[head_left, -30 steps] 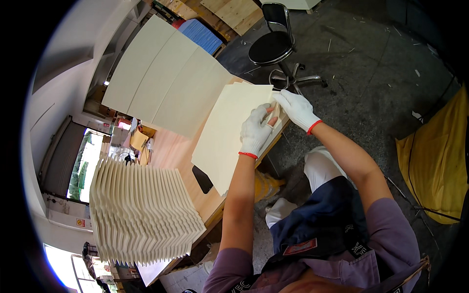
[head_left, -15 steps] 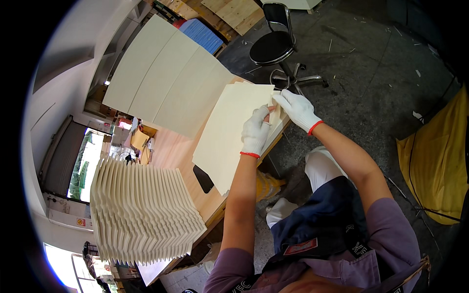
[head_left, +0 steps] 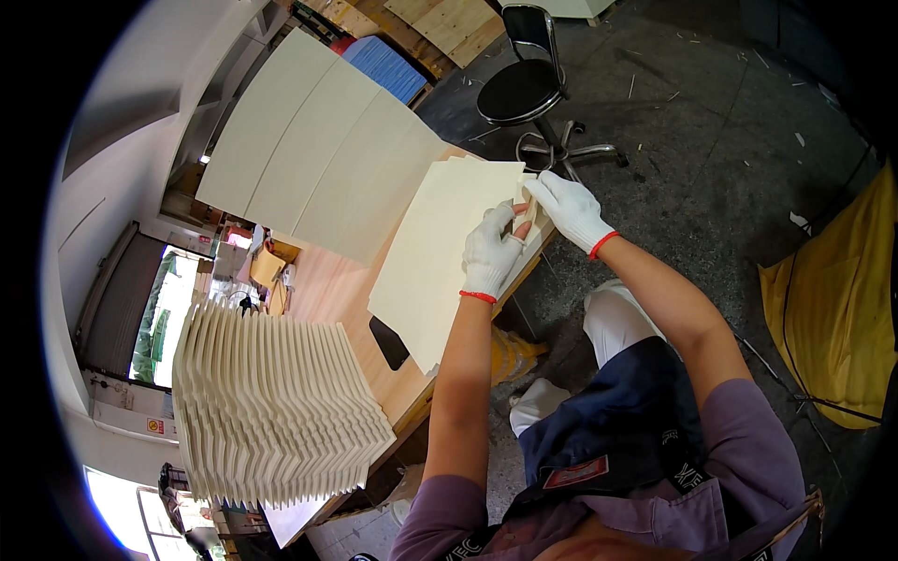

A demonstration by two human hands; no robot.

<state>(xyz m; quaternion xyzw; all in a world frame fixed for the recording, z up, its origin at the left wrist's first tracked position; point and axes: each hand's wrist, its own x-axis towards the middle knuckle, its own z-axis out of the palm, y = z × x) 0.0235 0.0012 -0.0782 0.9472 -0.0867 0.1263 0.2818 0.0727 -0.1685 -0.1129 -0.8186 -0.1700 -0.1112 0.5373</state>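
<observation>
Both my hands wear white gloves with red cuffs. My left hand [head_left: 490, 251] rests on the right edge of a cream sheet stack [head_left: 435, 257] lying on the wooden table [head_left: 327, 285]. My right hand [head_left: 569, 208] pinches the far right corner of the top sheet, next to a small wooden piece between the two hands. What exactly each hand grips is partly hidden by the fingers.
A fanned stack of folded cream sheets [head_left: 271, 411] stands at the table's left. Large cream boards [head_left: 313, 145] lean beyond the sheets. A dark phone [head_left: 388, 341] lies near the table edge. A black stool [head_left: 526, 89] and a yellow bag [head_left: 837, 299] are on the floor.
Both hands have stayed at the sheet's right corner, with only small finger shifts. The sheets have not visibly moved.
</observation>
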